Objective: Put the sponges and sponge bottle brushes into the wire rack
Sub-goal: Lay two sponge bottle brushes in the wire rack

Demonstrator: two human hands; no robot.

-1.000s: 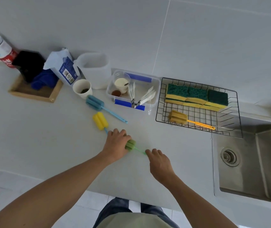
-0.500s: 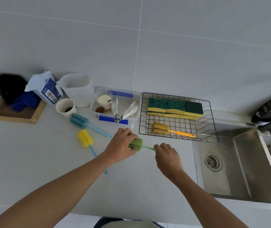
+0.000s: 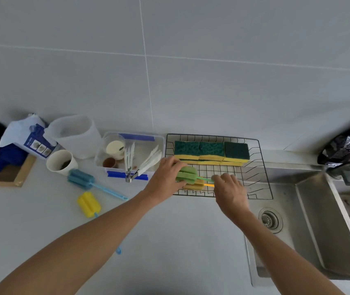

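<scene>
Head view: green sponge bottle brush, ribbed foam head, thin green handle; left hand closed around head, right hand pinched on handle, held over wire rack. Orange brush lay directly beneath; green-yellow sponges beyond the hands.

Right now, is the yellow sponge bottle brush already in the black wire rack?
No, the yellow sponge bottle brush lies on the white counter, left of the black wire rack.
</scene>
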